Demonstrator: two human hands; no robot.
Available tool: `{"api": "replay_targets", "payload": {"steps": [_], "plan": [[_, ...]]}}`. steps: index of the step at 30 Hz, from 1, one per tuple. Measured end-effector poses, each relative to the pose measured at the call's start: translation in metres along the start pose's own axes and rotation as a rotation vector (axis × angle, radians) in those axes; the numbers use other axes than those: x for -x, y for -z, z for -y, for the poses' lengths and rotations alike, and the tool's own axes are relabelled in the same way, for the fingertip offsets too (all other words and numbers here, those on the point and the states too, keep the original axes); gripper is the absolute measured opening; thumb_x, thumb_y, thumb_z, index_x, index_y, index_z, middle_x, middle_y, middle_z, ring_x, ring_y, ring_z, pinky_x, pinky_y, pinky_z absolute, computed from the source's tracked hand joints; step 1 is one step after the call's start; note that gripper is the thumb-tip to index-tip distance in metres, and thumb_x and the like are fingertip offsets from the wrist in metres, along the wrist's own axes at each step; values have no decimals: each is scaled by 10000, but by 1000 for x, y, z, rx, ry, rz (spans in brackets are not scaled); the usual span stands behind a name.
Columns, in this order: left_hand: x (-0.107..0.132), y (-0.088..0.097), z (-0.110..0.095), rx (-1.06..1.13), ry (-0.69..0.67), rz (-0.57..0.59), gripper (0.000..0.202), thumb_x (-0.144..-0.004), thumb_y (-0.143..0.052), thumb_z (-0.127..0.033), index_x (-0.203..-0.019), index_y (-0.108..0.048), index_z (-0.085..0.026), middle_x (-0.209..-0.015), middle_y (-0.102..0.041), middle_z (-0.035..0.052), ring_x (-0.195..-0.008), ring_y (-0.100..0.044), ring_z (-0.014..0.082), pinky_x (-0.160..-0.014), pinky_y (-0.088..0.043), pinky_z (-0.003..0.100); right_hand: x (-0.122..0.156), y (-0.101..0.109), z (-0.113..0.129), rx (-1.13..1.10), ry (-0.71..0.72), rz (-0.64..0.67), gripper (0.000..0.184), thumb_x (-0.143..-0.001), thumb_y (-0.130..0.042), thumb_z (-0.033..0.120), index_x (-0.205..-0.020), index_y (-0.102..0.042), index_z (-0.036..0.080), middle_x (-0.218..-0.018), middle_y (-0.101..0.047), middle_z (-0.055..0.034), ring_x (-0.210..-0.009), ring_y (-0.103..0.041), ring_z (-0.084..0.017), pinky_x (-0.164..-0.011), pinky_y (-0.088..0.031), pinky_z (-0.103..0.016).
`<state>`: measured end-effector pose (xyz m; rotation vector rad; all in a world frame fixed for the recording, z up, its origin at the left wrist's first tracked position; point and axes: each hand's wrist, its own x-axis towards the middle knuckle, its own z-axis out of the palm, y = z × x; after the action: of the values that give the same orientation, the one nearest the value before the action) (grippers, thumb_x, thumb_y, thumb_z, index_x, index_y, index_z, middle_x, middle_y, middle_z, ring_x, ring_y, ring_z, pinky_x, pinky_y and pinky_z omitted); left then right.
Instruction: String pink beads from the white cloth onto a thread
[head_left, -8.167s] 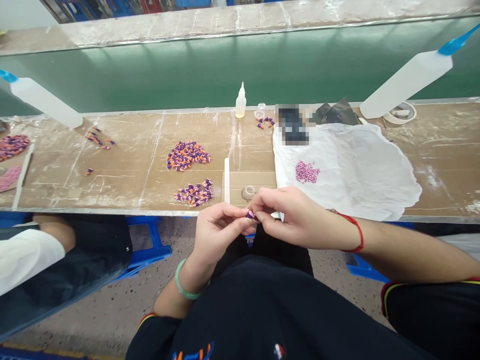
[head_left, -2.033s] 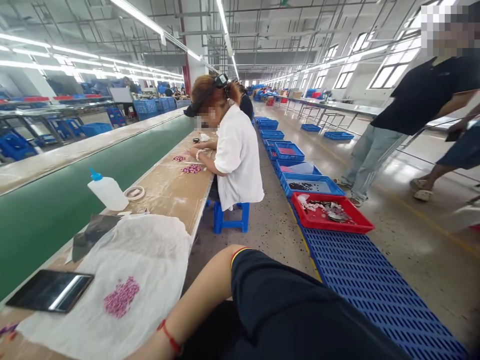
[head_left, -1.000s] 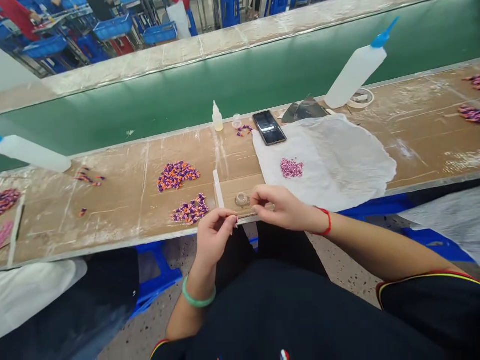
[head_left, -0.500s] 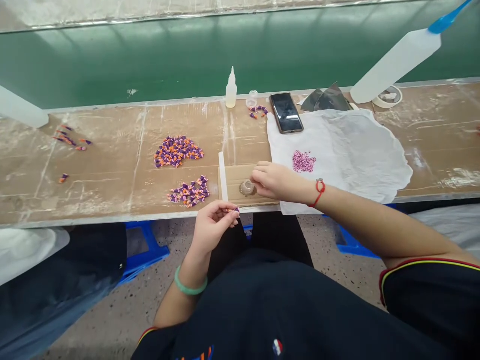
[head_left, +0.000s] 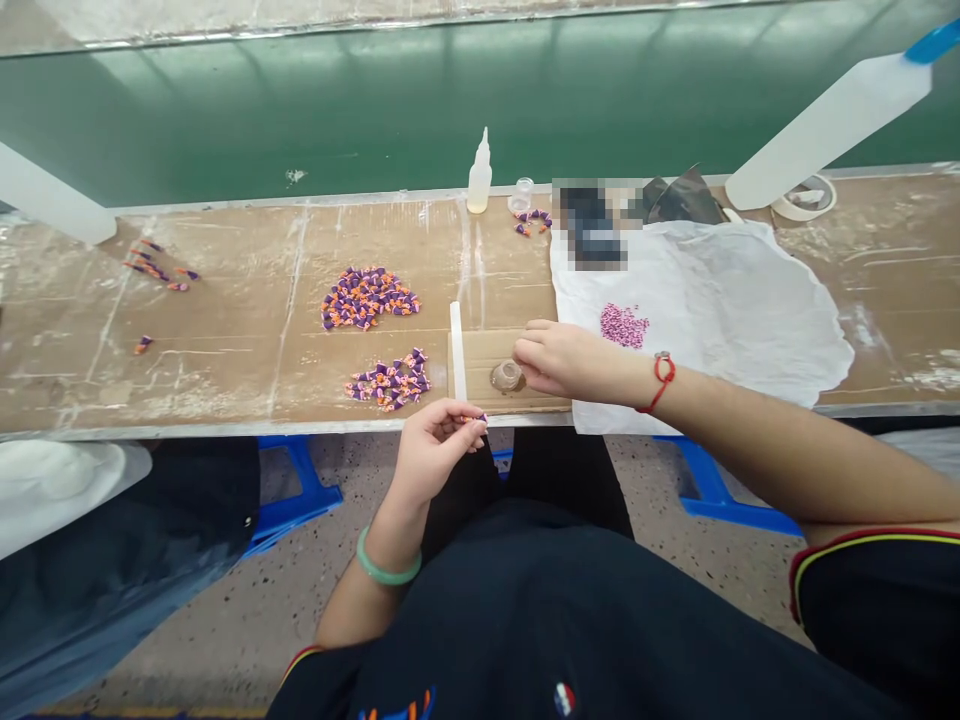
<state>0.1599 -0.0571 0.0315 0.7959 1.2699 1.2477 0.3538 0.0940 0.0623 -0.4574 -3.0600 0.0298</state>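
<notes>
My left hand (head_left: 439,450) pinches a small purple-and-orange piece (head_left: 480,418) at the table's front edge. Fingers bent together, my right hand (head_left: 553,358) rests beside a small round clear dish (head_left: 506,376); whatever is in its fingertips is hidden. The dish sits on a cardboard piece (head_left: 484,350), and a white strip (head_left: 457,350) lies along that card's left side. Left of the strip are two piles of purple-and-orange pieces, a nearer pile (head_left: 390,382) and a larger farther pile (head_left: 369,297). Tiny pink bits (head_left: 624,326) lie on a white cloth (head_left: 735,300) under my right forearm.
At the back stand a dropper bottle (head_left: 480,178) and a small clear cup (head_left: 520,194). A blurred-out dark phone (head_left: 595,225) lies on the cloth's edge. A tape roll (head_left: 804,200) and a large leaning white bottle (head_left: 829,130) are at right. More pieces (head_left: 154,265) lie far left.
The view has shifted slightly, so the table's things appear a little farther right. Both hands keep nearly the same pose, the left still pinching the small piece, the right still by the dish.
</notes>
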Motion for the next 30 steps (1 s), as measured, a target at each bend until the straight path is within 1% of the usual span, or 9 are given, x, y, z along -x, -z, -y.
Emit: {"api": "replay_targets", "payload": {"steps": [6,10,12,15,18,20,22,25,30], "plan": [[0,0,-1,-8,-2,12,228,-666,-855,-304,-764,-723,-147,-605,-679,2,-525,-643,105,-528,-552,202,-3,-3,-1,-34,-10,43,173,-883,-517,125,-729,-484,198,-676,-537,-50,-703,-482,-203,-619,-355,-294],[0,-1,-2,5,-25,-1,248,-658,-874,-322,-757,-726,-149,-601,-690,4,-512,-651,106,-513,-554,195,-2,0,0,-158,-57,-17,204,-868,-499,132,-700,-423,220,-659,-516,-35,-685,-468,-191,-611,-355,-294],[1,-3,-5,44,-67,-29,282,-648,-893,-350,-753,-724,-151,-616,-709,12,-507,-664,111,-495,-554,188,0,8,4,-332,-129,-89,189,-860,-501,155,-702,-420,220,-653,-516,-17,-644,-465,-168,-596,-365,-284],[5,-10,-14,117,-179,-70,311,-662,-901,-389,-766,-721,-158,-655,-741,22,-516,-696,125,-486,-569,184,5,26,20,-806,-277,-161,150,-892,-532,219,-753,-478,208,-697,-601,-11,-637,-558,-141,-607,-452,-265],[11,-18,-26,144,-299,-46,262,-711,-887,-358,-799,-727,-169,-701,-768,26,-545,-723,133,-518,-599,187,10,43,42,-1303,-365,-189,178,-944,-579,290,-806,-509,202,-842,-710,-51,-782,-689,-157,-721,-568,-286],[14,-24,-33,143,-362,-6,208,-743,-870,-311,-821,-732,-175,-746,-783,28,-575,-739,135,-551,-618,191,13,51,55,-1478,-364,-227,215,-958,-608,317,-808,-504,203,-950,-738,-78,-897,-719,-181,-805,-599,-320],[17,-28,-39,144,-404,22,158,-769,-853,-260,-845,-737,-184,-788,-792,26,-616,-755,137,-579,-628,189,14,56,64,-1522,-349,-261,228,-961,-626,304,-799,-501,203,-998,-743,-87,-1012,-718,-210,-863,-599,-346],[21,-32,-42,155,-435,32,123,-791,-833,-196,-876,-744,-205,-821,-798,12,-660,-768,134,-607,-636,180,17,63,71,-1488,-343,-270,210,-944,-642,258,-794,-505,206,-934,-741,-74,-1123,-693,-249,-865,-591,-344],[25,-36,-43,114,-458,36,119,-796,-830,-212,-886,-753,-216,-839,-797,14,-686,-773,150,-601,-648,200,21,70,74,-1466,-329,-257,159,-942,-592,201,-808,-505,213,-845,-721,-51,-1071,-708,-242,-801,-583,-313]]}}
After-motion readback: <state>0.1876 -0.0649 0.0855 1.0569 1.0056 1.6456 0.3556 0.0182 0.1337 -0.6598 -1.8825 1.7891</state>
